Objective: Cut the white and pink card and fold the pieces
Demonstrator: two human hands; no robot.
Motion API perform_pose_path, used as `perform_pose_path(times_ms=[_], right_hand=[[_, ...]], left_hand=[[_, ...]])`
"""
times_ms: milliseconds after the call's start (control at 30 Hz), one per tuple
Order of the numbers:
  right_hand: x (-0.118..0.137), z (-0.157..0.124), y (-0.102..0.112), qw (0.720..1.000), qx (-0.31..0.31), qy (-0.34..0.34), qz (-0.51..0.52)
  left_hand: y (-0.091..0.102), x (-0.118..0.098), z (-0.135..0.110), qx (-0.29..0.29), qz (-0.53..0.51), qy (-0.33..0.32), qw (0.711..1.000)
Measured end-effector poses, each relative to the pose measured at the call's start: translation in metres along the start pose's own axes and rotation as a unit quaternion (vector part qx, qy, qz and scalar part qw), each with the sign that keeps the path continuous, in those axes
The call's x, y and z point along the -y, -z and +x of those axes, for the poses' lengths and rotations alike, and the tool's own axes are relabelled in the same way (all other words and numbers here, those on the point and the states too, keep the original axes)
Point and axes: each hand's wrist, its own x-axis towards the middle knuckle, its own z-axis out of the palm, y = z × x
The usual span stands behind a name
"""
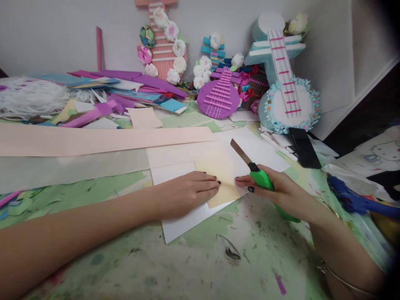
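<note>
My left hand lies flat, fingers together, pressing on a cream sheet of paper that rests on white card. My right hand is closed round a green utility knife, its blade extended and pointing up and away over the sheet. The right index fingertip touches the cream sheet's edge, just right of my left fingertips.
A long pink strip and a grey strip lie to the left. Foam scraps and craft guitars crowd the back by the wall. A black phone and a blue tool lie at the right.
</note>
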Motion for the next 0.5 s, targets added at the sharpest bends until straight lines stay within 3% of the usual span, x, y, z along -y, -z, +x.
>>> perform_pose_path(times_ms=[500], right_hand=[[-0.0019,0.0,0.0009,1.0,0.006,0.0,-0.006]], left_hand=[[0.0004,0.0008,0.0005,-0.004,-0.012,0.001,1.0]])
